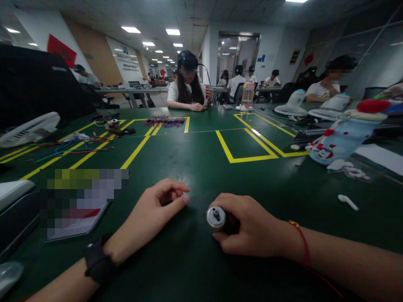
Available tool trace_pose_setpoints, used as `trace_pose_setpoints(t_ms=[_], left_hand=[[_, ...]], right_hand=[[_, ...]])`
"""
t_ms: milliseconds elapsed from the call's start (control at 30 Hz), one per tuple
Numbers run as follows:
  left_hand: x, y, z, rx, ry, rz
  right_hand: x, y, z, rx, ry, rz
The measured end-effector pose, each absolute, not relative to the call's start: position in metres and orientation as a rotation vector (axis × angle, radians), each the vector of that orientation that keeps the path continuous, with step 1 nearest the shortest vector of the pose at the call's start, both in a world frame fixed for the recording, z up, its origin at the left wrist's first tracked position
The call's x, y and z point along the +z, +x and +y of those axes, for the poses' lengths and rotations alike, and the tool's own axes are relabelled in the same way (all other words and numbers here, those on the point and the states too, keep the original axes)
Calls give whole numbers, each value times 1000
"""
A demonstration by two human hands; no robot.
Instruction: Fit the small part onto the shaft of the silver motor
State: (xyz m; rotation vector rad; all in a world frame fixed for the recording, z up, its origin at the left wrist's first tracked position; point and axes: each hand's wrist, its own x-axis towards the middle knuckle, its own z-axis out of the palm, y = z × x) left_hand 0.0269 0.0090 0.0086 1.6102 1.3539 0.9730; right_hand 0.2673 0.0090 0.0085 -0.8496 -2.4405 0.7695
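R hand (252,228) wrapped round a small cylindrical motor w/ silver metal end cap (216,217), holding it on the dark green desk (201,167) near the front edge, cap facing left. L hand (151,214) just beside it, resting on the desk, fingers curled loosely, thumb and forefinger pinched; can't tell if anything's between them. Black wristband on L wrist (96,262), red string bracelet on R (300,239). Bundle of coloured wires (163,121) lies toward the far edge.
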Motion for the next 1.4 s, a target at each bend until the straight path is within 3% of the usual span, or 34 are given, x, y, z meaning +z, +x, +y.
trace_pose_setpoints(t_ms=[167,567,833,1033,1267,1400], left_hand=[[24,53,-14,927,1996,1152],[26,51,-14,1028,2006,1206],[14,29,4,581,2157,1099],[9,26,6,440,2265,1084],[8,25,7,492,2201,1064],[9,18,14,734,1969,1219]], right_hand=[[7,266,9,731,-840,-2442],[7,266,10,732,-837,-2444],[7,268,10,785,-851,-2430],[5,268,11,790,-846,-2429],[6,268,10,794,-860,-2435],[7,268,10,798,-857,-2439]])
